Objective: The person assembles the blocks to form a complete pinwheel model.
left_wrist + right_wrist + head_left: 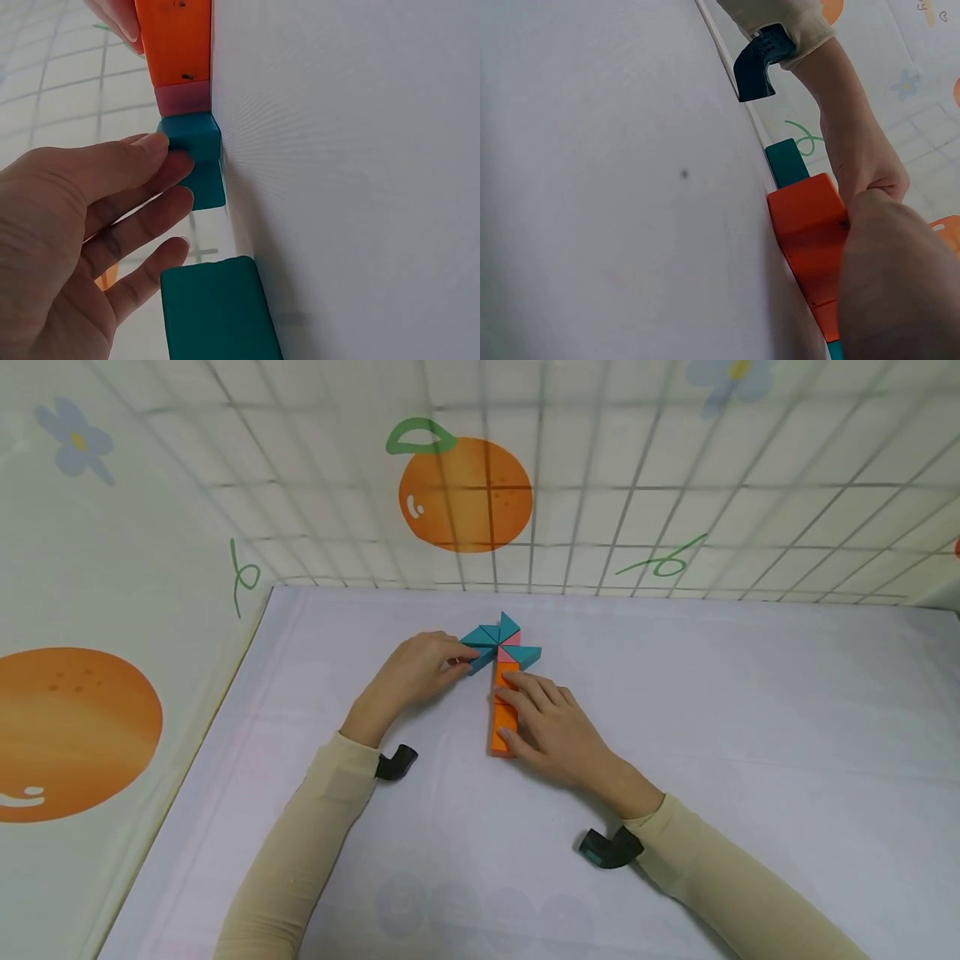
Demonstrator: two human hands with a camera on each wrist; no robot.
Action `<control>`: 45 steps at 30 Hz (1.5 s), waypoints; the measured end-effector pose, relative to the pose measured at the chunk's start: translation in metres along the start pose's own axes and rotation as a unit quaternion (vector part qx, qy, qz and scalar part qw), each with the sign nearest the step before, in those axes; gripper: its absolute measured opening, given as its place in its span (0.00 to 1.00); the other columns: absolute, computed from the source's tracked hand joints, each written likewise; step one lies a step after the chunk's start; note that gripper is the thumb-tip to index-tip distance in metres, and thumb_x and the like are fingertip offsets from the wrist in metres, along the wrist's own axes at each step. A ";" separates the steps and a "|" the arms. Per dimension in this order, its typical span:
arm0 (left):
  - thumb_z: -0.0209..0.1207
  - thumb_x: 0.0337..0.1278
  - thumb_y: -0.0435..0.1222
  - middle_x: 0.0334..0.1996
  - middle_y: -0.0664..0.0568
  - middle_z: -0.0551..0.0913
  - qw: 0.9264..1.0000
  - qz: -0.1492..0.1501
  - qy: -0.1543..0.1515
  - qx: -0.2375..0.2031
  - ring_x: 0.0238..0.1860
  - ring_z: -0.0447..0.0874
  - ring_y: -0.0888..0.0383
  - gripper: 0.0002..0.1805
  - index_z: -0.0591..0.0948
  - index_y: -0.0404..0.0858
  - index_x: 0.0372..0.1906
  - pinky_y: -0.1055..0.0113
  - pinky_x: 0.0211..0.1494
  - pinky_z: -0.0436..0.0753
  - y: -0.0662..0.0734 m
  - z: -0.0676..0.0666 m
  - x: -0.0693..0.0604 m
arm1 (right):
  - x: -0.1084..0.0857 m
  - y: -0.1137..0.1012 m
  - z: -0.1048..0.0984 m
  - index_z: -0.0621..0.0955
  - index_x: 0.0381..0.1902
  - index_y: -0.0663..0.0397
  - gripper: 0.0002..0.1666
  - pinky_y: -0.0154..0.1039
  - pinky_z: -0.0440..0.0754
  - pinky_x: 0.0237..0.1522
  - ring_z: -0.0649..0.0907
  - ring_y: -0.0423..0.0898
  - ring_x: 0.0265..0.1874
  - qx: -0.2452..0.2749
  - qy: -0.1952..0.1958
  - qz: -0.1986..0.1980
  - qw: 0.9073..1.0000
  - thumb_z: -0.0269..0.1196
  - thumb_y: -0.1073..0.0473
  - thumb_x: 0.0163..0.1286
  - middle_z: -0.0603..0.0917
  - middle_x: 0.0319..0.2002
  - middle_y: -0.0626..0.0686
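Note:
Small teal triangular blocks (477, 637) and pink triangular blocks (512, 641) meet in a fan around one point on the table. A column of orange blocks (504, 741) runs from the fan toward the near side. My left hand (416, 670) pinches a blue triangular block (482, 662) at the fan's lower left, thumb and index finger against it. Seen from the left wrist, that block (199, 133) stands beside a pink one. My right hand (558, 727) rests its fingers and thumb on the orange column from the right, fingers spread and gently bent.
The white table (720, 735) spreads on both sides. A grid-patterned wall with a printed orange (465, 495) rises along its far edge; another printed wall (75, 568) stands at left. Black wrist devices (611, 848) sit at both sleeve ends, near the table.

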State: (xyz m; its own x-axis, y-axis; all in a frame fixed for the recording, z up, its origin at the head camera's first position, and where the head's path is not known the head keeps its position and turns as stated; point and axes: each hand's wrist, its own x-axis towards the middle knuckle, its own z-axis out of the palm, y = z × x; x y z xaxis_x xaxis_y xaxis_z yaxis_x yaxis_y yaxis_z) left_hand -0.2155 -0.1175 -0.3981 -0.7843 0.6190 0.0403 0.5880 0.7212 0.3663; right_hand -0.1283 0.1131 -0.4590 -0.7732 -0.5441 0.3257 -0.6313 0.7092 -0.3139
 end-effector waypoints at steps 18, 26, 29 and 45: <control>0.61 0.64 0.36 0.43 0.49 0.87 1.000 0.008 -0.001 -0.004 0.42 0.85 0.56 0.16 0.84 0.40 0.55 0.60 0.49 0.83 0.001 0.003 0.001 | 0.000 -0.002 -0.002 0.71 0.67 0.51 0.31 0.52 0.73 0.57 0.67 0.52 0.67 0.003 -0.002 0.007 1.000 0.52 0.43 0.71 0.66 0.70 0.53; 0.61 0.64 0.36 0.45 0.50 0.86 1.000 0.011 -0.002 0.000 0.42 0.84 0.56 0.17 0.83 0.40 0.56 0.60 0.50 0.83 0.001 0.003 0.001 | 0.000 -0.002 -0.002 0.71 0.67 0.51 0.31 0.52 0.74 0.56 0.67 0.52 0.67 0.003 0.005 0.001 1.000 0.53 0.43 0.72 0.66 0.70 0.54; 0.61 0.64 0.35 0.45 0.49 0.86 1.000 0.014 -0.002 -0.003 0.41 0.85 0.57 0.17 0.83 0.40 0.57 0.60 0.50 0.83 0.000 0.004 0.001 | 0.000 -0.002 -0.002 0.71 0.66 0.52 0.31 0.52 0.74 0.55 0.67 0.52 0.67 0.005 0.007 0.000 1.000 0.53 0.43 0.72 0.67 0.70 0.54; 0.62 0.64 0.36 0.44 0.50 0.86 1.000 0.023 0.002 -0.005 0.40 0.85 0.57 0.18 0.82 0.39 0.57 0.62 0.48 0.84 0.000 0.005 0.000 | 0.000 -0.002 -0.003 0.71 0.67 0.51 0.31 0.51 0.74 0.56 0.67 0.52 0.67 0.005 0.001 0.004 1.000 0.53 0.43 0.71 0.66 0.70 0.54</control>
State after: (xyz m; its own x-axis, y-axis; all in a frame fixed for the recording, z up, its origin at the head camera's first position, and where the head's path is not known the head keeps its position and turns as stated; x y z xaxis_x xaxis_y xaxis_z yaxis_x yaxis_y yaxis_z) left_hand -0.2142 -0.1161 -0.4031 -0.7572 0.6503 0.0617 0.6218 0.6886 0.3732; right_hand -0.1270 0.1130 -0.4561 -0.7779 -0.5380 0.3246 -0.6260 0.7085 -0.3259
